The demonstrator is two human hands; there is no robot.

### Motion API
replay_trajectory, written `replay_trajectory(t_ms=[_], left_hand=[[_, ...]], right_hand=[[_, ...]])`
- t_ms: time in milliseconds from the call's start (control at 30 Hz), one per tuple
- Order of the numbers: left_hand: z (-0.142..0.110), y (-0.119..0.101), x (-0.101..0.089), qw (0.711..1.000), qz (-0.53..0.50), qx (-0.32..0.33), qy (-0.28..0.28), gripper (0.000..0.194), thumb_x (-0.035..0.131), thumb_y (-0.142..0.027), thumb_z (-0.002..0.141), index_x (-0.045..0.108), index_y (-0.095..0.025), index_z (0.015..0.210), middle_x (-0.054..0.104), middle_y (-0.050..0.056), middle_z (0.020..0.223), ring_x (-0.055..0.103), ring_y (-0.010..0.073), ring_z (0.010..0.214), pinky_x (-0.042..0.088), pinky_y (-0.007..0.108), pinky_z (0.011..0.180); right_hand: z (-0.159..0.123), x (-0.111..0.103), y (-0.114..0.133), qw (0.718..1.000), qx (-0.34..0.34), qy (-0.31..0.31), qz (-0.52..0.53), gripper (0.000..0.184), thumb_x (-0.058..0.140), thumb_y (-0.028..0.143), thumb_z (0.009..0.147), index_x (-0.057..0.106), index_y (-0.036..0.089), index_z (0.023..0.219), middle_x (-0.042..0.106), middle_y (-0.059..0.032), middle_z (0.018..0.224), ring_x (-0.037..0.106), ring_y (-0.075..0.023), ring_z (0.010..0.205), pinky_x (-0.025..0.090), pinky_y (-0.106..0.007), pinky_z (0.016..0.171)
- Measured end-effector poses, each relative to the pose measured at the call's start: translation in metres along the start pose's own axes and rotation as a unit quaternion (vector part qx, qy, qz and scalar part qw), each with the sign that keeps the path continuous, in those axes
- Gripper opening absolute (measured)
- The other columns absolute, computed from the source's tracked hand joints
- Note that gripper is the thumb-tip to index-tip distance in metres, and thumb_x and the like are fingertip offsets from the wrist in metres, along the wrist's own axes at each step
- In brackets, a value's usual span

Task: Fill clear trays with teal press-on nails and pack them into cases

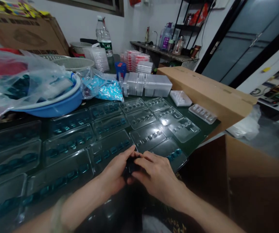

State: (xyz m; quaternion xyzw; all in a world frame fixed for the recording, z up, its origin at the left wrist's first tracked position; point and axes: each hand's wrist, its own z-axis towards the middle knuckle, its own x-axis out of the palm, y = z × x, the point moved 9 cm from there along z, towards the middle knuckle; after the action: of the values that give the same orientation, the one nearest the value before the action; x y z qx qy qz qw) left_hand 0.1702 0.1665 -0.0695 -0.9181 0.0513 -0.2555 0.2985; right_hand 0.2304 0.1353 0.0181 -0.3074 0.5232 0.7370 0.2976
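Close together at the table's near edge, my left hand [117, 168] and my right hand [154, 171] both close round a small dark object [130, 165]. Fingers cover most of it, so its kind does not show. Just beyond them lies a clear plastic blister tray [107, 142] with a row of teal pieces in its pockets. Another such tray [175, 152] with teal pieces is beside my right hand. Further clear trays [139, 118] cover the dark green table in rows. A pale band circles my left wrist.
A blue basin [54, 108] holding plastic bags stands at the back left. Blue-and-white packets [110, 89] and stacked clear trays [157, 84] line the back. An open cardboard box [248, 181] stands at the right, and a long carton [209, 84] borders the table's right side.
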Motion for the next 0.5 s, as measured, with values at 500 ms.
replay_trajectory(t_ms=[500], left_hand=[[-0.028,-0.034,-0.012,0.968,0.177,0.177,-0.006,0.029,0.059,-0.037,0.070,0.056,-0.017,0.091,0.049,-0.003,0.051,0.039,0.0069,0.042,0.025,0.016,0.033]], right_hand=[[0.005,0.031,-0.051,0.860,0.222,-0.024,0.458,0.020,0.059,0.035,0.073,0.057,0.015,0.078,0.049,0.0047,0.057,0.042,-0.0053,0.046,0.032,-0.016,0.042]])
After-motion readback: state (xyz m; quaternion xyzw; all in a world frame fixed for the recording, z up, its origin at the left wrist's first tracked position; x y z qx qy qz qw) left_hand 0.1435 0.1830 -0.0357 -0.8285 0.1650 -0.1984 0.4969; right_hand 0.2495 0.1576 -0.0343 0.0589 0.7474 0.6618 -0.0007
